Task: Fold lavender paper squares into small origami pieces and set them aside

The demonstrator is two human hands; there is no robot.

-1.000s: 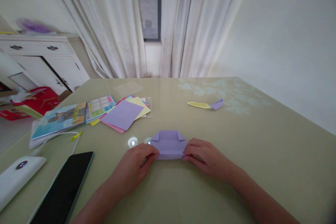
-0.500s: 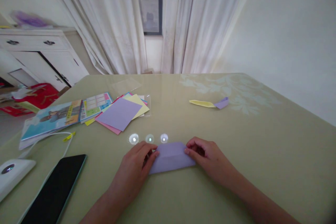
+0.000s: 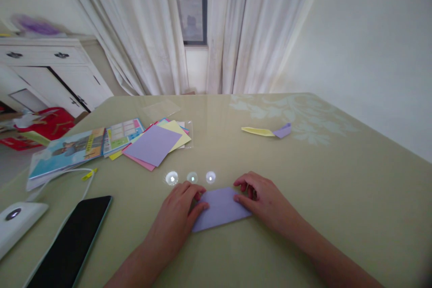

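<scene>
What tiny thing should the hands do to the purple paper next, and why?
Perhaps steady the purple paper with the left hand and press along its far edge with the right hand. The paper lies on the table, both thumbs touch it, and the right fingertips are near that edge.

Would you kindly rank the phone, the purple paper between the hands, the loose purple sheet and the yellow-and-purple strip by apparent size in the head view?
Phone
Purple paper and loose purple sheet: too alike to rank
Yellow-and-purple strip
</scene>
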